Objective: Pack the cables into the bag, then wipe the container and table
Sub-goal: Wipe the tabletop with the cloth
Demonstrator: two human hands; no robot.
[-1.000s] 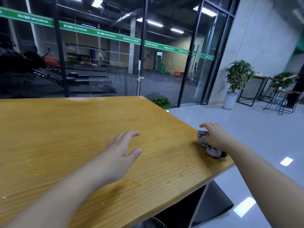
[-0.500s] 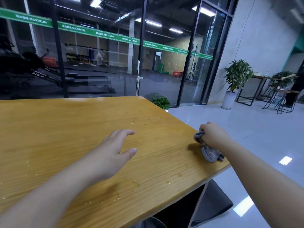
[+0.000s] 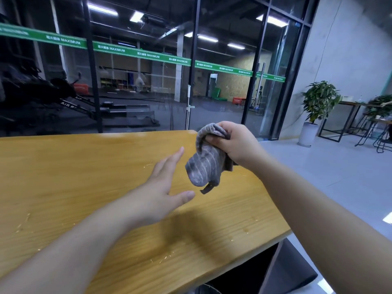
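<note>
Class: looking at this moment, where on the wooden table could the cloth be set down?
Bare wood lies left of the left hand out to the table edge by the glass, and in front of it. The crowded spot is where the right hand holds the cloth.

You have two bare hands in view, your left hand (image 3: 163, 187) and your right hand (image 3: 235, 143), and one striped grey cloth (image 3: 204, 166) over one wooden table (image 3: 63, 177). Behind the table you can count one glass wall (image 3: 148, 81) with one green banner strip (image 3: 148, 55) across it. To your right there are two potted plants, the nearer plant (image 3: 319, 100) and the farther plant (image 3: 380, 105).
</note>
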